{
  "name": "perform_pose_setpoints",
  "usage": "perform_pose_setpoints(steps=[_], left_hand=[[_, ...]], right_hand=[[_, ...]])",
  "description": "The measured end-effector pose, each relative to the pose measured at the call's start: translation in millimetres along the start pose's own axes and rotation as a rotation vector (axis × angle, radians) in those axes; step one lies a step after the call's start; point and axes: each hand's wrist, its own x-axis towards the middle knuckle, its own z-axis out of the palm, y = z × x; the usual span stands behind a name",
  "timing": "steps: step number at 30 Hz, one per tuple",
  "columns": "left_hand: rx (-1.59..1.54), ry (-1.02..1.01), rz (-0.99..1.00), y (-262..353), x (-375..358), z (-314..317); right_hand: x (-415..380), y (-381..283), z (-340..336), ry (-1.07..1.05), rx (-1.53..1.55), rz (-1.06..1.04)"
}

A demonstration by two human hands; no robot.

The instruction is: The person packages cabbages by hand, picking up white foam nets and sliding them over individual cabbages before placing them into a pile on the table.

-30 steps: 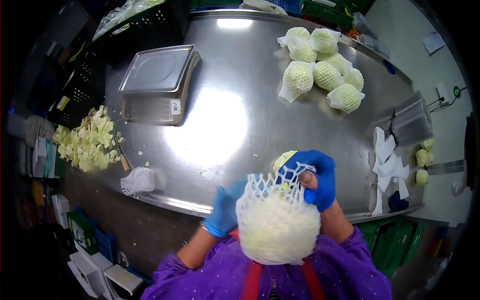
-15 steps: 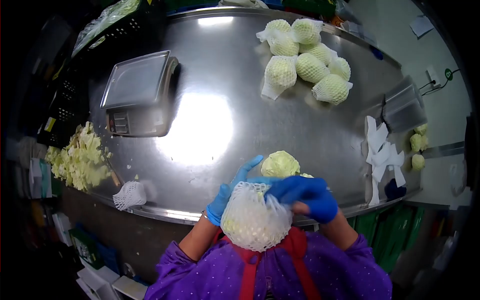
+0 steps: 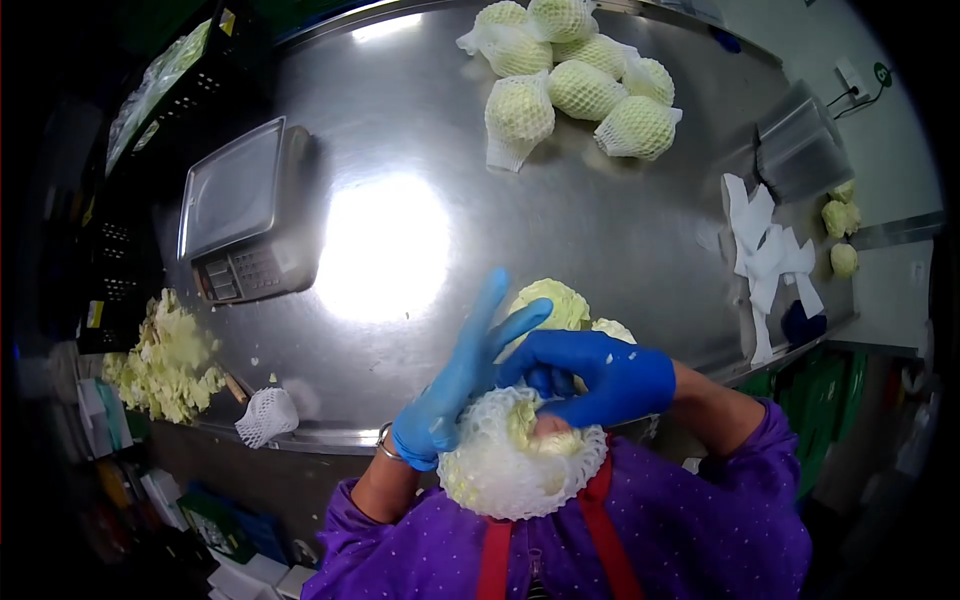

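Observation:
A cabbage in a white foam net (image 3: 500, 475) is held against my front, and pale green leaves show through the opening at its top. My left hand (image 3: 455, 375), in a light blue glove, rests its heel against the net's left side, with fingers stretched out and apart. In a darker blue glove, my right hand (image 3: 610, 375) has its fingers bent over the net's upper right edge; the thumb tip looks bare and presses at the opening. Just beyond my hands a bare cabbage (image 3: 553, 303) lies on the table, with another cabbage (image 3: 612, 329) partly hidden beside it.
Several net-covered cabbages (image 3: 585, 90) are grouped at the far side of the steel table (image 3: 400, 370). A scale (image 3: 245, 215) stands left, near a heap of leaf trimmings (image 3: 165, 360), a knife handle (image 3: 236, 388) and an unfilled foam net (image 3: 267, 417). White strips (image 3: 765, 250) lie right, by a clear bin (image 3: 803, 145).
The net's gathered top has been spread, so cabbage leaves show in its opening. My left fingers have come off the net's rim and point upward. The whole view has shifted and turned slightly.

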Motion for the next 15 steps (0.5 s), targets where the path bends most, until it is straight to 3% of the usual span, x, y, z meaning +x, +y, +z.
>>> perform_pose_setpoints(steps=[1, 2, 5, 6, 9, 10, 13, 14, 15], left_hand=[[0.017, 0.018, 0.032, -3, 0, -1], [0.035, -0.038, 0.032, 0, -1, -1], [-0.163, 0.0, -0.116, 6, -2, 3], [-0.281, -0.045, -0.034, -12, -5, -7], [-0.518, 0.197, -0.329, -64, -35, -26], [-0.459, 0.178, -0.303, -71, -37, -25], [-0.313, 0.159, -0.26, -70, -30, -11], [-0.276, 0.177, -0.264, -49, -16, -4], [-0.299, 0.061, -0.204, -47, -14, -9]], right_hand=[[-1, -4, 1, 0.052, -0.017, -0.021], [-3, -2, -3, -0.035, -0.053, 0.029], [-4, 10, -9, 0.001, 0.31, 0.157], [-7, 5, -13, 0.036, 0.383, 0.18], [-15, -6, -22, 0.193, 0.586, 0.13], [-12, -2, -26, 0.217, 0.547, 0.147], [-12, 32, -18, 0.207, -0.001, 0.092], [-15, 27, -16, 0.064, -0.128, 0.22], [-17, 30, -12, 0.047, -0.008, 0.217]])
